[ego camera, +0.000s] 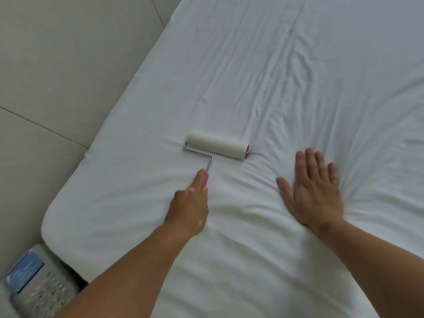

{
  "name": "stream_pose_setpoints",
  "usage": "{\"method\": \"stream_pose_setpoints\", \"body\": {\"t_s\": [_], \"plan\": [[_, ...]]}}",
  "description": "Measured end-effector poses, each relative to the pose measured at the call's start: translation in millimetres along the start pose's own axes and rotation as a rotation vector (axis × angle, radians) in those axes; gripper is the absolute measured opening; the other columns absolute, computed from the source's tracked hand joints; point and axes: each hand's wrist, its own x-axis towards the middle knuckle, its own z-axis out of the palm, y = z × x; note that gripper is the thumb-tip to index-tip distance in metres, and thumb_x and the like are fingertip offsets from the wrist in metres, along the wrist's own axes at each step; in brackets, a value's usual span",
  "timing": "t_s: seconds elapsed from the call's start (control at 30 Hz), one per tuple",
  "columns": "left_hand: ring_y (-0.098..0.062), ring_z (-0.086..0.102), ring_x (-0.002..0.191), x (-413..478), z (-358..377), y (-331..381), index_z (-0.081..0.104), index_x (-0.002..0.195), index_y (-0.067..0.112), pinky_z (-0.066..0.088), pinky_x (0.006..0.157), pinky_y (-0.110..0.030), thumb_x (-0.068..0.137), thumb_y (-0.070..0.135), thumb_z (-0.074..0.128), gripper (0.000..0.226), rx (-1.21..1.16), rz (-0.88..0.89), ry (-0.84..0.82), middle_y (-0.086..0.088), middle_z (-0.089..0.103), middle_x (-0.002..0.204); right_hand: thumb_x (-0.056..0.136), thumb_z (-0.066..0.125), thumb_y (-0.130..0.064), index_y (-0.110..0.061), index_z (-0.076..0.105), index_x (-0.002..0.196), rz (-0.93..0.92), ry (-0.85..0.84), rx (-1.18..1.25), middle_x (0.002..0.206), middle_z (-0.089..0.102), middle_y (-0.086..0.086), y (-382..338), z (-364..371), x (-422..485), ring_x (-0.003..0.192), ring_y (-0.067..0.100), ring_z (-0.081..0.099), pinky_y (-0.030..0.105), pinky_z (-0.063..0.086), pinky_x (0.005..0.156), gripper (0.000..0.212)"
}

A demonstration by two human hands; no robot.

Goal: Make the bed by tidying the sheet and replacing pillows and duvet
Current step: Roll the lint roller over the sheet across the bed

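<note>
A white sheet (275, 72) covers the mattress, with long creases running up its middle and small folds fanning out around my right hand. My left hand (189, 206) grips the pink handle of a lint roller (216, 146), index finger stretched along it; the white roller head lies flat on the sheet near the bed's left edge. To the right of the roller, my right hand (313, 191) presses flat on the sheet, fingers straight and spread. No pillows or duvet are in view.
The bed's rounded near-left corner (49, 228) borders a beige tiled floor (57, 72). A grey telephone with a keypad and a small screen (34, 283) sits beside that corner at the bottom left.
</note>
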Motion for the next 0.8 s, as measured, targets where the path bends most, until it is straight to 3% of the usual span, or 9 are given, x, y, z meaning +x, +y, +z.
{"method": "stream_pose_setpoints", "body": {"t_s": [0.13,0.2,0.27,0.4,0.53,0.6,0.67,0.73,0.8], "plan": [[-0.023,0.048,0.031,-103,28,-19,0.074,0.109,-0.006,0.024,0.037,-0.021,0.053,-0.003,0.045,0.063,0.176,0.147,-0.005,-0.021,0.065,0.13,0.094,0.008,-0.07,-0.013,0.009,0.161,-0.049,-0.029,-0.015,0.168,0.006,0.008,6,-1,-30,0.155,0.025,0.002,0.049,0.006,0.125,0.088],[-0.023,0.053,0.038,-92,13,-16,0.071,0.116,-0.006,0.03,0.039,-0.022,0.058,-0.002,0.047,0.063,0.193,0.172,-0.007,-0.019,0.06,0.137,0.094,0.011,-0.071,-0.012,0.01,0.161,-0.043,-0.027,-0.01,0.168,0.008,0.008,6,0,-30,0.155,0.025,0.004,0.051,0.006,0.125,0.089],[-0.027,0.065,0.071,-63,2,-7,0.049,0.141,-0.001,0.04,0.055,-0.028,0.084,0.002,0.044,0.057,0.145,0.12,0.0,-0.012,0.035,0.155,0.094,0.012,-0.072,-0.013,0.01,0.16,-0.035,-0.016,-0.003,0.168,0.009,0.008,4,2,-28,0.155,0.025,0.004,0.051,0.006,0.124,0.089],[-0.035,0.058,0.102,15,-24,19,0.04,0.141,0.006,0.043,0.081,-0.041,0.104,0.008,0.034,0.038,0.016,0.031,0.111,-0.011,0.038,0.118,0.094,0.013,-0.072,-0.013,0.009,0.16,-0.04,0.007,-0.001,0.168,0.008,0.008,4,10,-25,0.155,0.025,0.002,0.051,0.002,0.125,0.088],[-0.031,0.054,0.086,-21,0,13,0.04,0.141,0.005,0.037,0.07,-0.036,0.102,0.01,0.034,0.04,0.063,0.037,0.096,-0.01,0.037,0.142,0.094,0.014,-0.072,-0.013,0.008,0.16,-0.052,0.018,0.007,0.168,0.007,0.009,5,10,-27,0.155,0.025,0.002,0.05,0.002,0.125,0.088],[-0.032,0.061,0.076,-83,31,0,0.039,0.147,0.002,0.049,0.062,-0.034,0.1,0.011,0.039,0.048,0.001,0.071,0.162,0.0,0.036,0.145,0.094,0.014,-0.072,-0.013,0.009,0.16,-0.057,0.025,0.006,0.168,0.009,0.009,7,8,-32,0.155,0.026,0.005,0.051,0.004,0.125,0.089],[-0.033,0.064,0.059,-160,57,-16,0.049,0.143,-0.003,0.053,0.048,-0.034,0.083,0.008,0.068,0.063,-0.15,0.047,0.135,0.0,0.059,0.124,0.094,0.013,-0.072,-0.014,0.01,0.16,-0.062,0.01,-0.002,0.168,0.01,0.008,12,5,-43,0.155,0.026,0.006,0.05,0.006,0.125,0.088],[-0.028,0.056,0.043,-230,87,-25,0.058,0.135,-0.005,0.043,0.038,-0.027,0.058,0.004,0.083,0.081,-0.044,0.089,0.049,-0.014,0.061,0.134,0.094,0.009,-0.073,-0.016,0.008,0.16,-0.069,-0.009,-0.013,0.168,0.007,0.006,17,2,-59,0.155,0.024,0.004,0.048,0.006,0.125,0.087],[-0.026,0.06,0.046,-272,100,-32,0.039,0.154,0.024,0.048,0.042,-0.029,0.085,0.017,0.06,0.072,-0.124,0.074,-0.09,0.0,0.062,0.13,0.094,0.009,-0.072,-0.017,0.008,0.16,-0.067,-0.015,-0.016,0.169,0.007,0.005,20,0,-76,0.155,0.023,0.004,0.048,0.005,0.125,0.086]]}}
